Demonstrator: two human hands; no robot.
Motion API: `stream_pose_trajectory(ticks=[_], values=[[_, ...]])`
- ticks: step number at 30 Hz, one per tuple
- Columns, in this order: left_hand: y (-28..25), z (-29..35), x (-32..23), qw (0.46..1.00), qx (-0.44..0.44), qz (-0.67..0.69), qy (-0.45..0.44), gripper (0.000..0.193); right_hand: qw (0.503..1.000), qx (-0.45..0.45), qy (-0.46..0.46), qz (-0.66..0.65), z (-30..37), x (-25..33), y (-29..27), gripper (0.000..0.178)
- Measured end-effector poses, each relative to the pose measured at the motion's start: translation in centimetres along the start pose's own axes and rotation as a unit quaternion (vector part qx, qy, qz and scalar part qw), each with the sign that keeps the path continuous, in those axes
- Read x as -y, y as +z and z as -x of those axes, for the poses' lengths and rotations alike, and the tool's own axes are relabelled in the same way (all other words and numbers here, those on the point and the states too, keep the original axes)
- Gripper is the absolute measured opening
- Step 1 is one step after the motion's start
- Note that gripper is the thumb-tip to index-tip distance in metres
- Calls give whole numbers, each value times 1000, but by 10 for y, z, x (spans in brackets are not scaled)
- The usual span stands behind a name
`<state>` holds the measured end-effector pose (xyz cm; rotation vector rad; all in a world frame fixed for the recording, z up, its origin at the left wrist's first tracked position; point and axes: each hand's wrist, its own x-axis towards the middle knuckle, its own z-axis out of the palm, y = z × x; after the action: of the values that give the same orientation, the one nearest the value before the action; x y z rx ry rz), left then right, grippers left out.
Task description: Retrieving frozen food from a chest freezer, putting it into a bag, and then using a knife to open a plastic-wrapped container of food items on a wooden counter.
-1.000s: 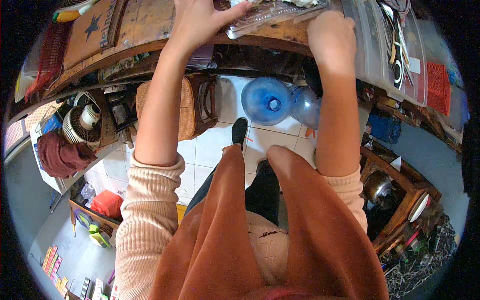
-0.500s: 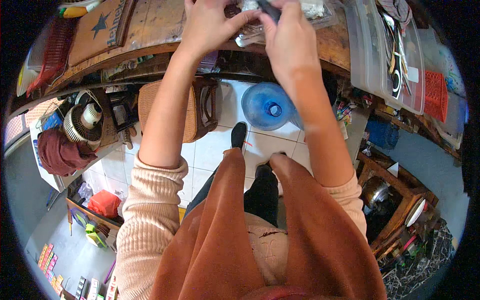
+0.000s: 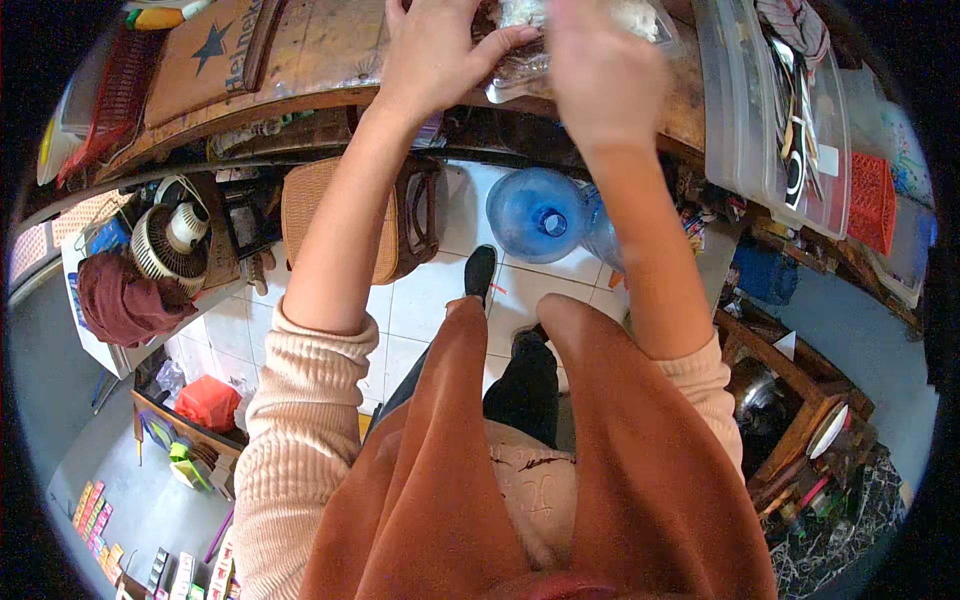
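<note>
At the top edge, my left hand [image 3: 435, 55] grips the left side of a clear plastic pack [image 3: 515, 82], its thumb stretched over the pack. White, crumbly-looking material [image 3: 522, 12] and something dark brown show inside; I cannot tell what they are. My right hand [image 3: 608, 90] is over the pack's right part, smeared by motion. Its fingers are too blurred to show whether they hold anything. The pack rests on a worn wooden table [image 3: 335, 50], and its far side lies outside the picture.
A flattened cardboard piece [image 3: 195, 65] and a red basket [image 3: 115, 100] lie left on the table. Clear plastic bins [image 3: 740, 130] with utensils stand right. Below are a woven-seat chair [image 3: 310, 215], a blue water jug [image 3: 525, 205] and a fan [image 3: 170, 245].
My right hand has shifted slightly right and down and is now blurred. The dark object seen at its fingers before no longer shows. My left hand has moved slightly right.
</note>
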<state>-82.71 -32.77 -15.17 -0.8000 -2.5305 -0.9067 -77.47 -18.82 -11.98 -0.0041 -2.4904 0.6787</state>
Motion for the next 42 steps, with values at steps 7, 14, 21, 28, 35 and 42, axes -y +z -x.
stream_pose_trajectory(ticks=[7,14,21,28,35,42], values=[[1,2,0,1000,18,-19,-11,43,1000,12,0,-7,5,3,6,29],[3,1,2,1000,-8,-25,5,42,992,58,-7,109,-5,0,6,28],[4,2,2,999,-38,-23,27,43,988,15,1,153,-9,6,-1,28],[2,4,-1,999,14,-50,0,43,969,-180,-150,-81,-17,1,-3,28],[7,2,1,998,-35,-50,32,40,997,-20,-42,67,3,-5,8,32],[8,-2,-4,998,-6,-65,15,41,942,-299,-145,-50,-7,-17,17,29]])
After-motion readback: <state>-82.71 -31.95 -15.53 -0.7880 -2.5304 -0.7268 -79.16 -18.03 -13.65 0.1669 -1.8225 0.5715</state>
